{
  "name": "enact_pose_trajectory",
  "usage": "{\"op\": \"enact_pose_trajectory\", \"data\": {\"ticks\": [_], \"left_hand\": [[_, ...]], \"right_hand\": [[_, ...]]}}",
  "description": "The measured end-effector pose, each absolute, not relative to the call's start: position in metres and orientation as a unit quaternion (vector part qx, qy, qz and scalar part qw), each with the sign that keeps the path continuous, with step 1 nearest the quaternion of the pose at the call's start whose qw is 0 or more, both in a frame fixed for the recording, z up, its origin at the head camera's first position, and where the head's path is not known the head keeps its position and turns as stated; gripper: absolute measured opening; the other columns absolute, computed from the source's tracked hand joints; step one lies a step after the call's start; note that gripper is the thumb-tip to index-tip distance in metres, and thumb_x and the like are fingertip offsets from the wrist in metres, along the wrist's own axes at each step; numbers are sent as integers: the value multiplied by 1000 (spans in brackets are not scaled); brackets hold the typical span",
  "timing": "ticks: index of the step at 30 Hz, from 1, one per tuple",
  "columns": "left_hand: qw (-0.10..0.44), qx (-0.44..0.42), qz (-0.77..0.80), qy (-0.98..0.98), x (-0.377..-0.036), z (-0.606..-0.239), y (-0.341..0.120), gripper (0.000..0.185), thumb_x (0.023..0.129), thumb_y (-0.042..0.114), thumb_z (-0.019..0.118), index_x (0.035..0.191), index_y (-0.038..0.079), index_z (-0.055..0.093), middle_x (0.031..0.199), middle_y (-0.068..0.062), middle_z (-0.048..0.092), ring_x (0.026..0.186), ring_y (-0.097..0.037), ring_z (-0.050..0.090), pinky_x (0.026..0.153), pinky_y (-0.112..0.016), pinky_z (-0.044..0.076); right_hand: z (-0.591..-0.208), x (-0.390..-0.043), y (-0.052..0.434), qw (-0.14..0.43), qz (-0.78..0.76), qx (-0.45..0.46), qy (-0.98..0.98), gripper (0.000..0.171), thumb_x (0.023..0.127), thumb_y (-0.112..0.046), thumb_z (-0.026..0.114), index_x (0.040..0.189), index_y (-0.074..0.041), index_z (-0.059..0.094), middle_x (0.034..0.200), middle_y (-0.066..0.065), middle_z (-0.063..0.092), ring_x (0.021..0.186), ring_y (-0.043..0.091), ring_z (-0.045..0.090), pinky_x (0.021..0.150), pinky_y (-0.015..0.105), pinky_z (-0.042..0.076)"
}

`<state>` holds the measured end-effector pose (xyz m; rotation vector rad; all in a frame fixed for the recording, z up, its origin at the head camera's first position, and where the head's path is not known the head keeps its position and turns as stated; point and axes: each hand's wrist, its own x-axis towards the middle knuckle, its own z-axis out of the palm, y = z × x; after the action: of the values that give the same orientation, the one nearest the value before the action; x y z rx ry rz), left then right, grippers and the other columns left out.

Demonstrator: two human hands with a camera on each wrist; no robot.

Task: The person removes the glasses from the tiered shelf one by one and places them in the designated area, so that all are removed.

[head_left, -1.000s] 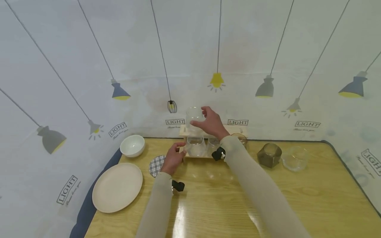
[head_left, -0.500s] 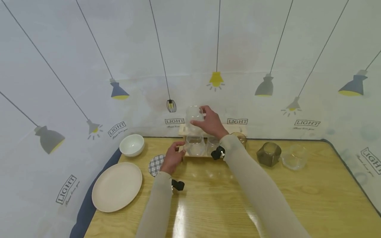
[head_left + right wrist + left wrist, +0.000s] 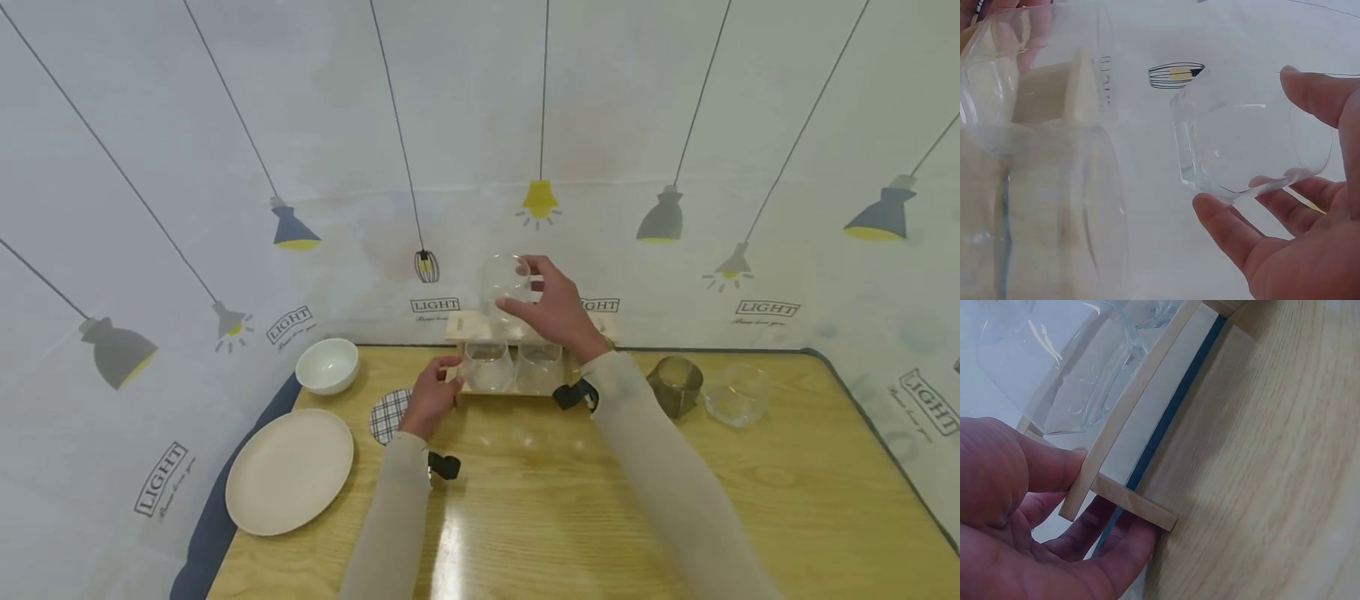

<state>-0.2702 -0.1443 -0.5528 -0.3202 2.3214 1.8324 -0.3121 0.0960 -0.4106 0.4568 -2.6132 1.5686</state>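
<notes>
- While the right hand (image 3: 558,312) holds one clear glass (image 3: 505,283) in the air above the wooden rack (image 3: 525,327), thumb on one side and fingers curled round the other, the left hand (image 3: 430,398) pinches the rack's left end.
- On the rack's lower level stand two clear glasses (image 3: 487,367); a further clear glass (image 3: 738,393) and one smoky glass (image 3: 675,385) sit on the table (image 3: 675,500) to the right, just beside each other.
- At the left lie one white bowl (image 3: 327,366), one cream plate (image 3: 289,471) and one checked coaster (image 3: 390,415).
- The left wrist view alone shows the thumb (image 3: 1054,469) against the rack's slat, fingers under its foot.
- The right wrist view alone shows the held glass lying on its side in the fingers.
</notes>
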Motion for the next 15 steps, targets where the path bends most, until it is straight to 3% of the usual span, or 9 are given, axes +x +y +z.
{"op": "enact_pose_trajectory", "data": {"ticks": [7,15], "left_hand": [[79,-101,620,774,-269,-550,-145,38,107,15,63,144,19,60,140,-18,56,107,-25,61,85,-38,56],[77,-97,608,784,-268,-551,-146,40,107,15,62,147,16,58,142,-19,56,109,-25,61,83,-36,56]], "right_hand": [[-403,-293,127,41,519,171,-836,77,95,-43,80,159,-23,43,152,11,52,138,34,55,108,56,52],[-397,-265,171,93,497,167,-847,75,97,-32,78,161,-20,41,154,12,54,138,36,56,105,59,53]]}}
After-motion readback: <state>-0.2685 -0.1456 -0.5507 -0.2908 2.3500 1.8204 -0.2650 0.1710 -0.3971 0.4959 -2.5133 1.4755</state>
